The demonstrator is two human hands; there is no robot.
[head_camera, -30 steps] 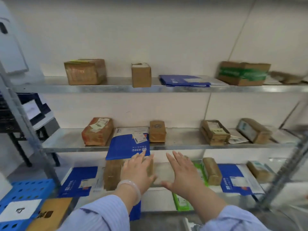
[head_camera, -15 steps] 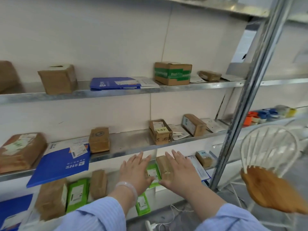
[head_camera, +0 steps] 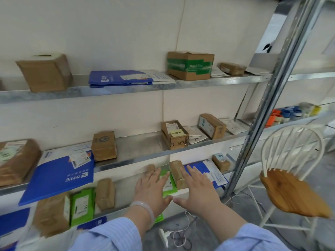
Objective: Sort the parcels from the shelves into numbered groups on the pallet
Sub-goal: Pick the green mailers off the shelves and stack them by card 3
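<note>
Both my hands reach toward the lowest shelf with fingers straight, holding nothing. My left hand hovers over a green flat parcel. My right hand is beside a small brown parcel and over a blue mailer. Whether either hand touches a parcel is unclear. On the middle shelf lie a brown box with a yellow note, another brown box, a small brown parcel and a large blue mailer. The top shelf holds a green-taped box, a blue mailer and a brown box.
A metal shelf upright slants down at the right. A white chair with a wooden seat stands close on the right. A white plug and cord lie on the floor. Tape rolls sit on the neighbouring shelf.
My view has swung right along the shelves, bringing the upright and chair into sight. Both hands stay extended and empty, now lower, in front of the bottom shelf's green and brown parcels.
</note>
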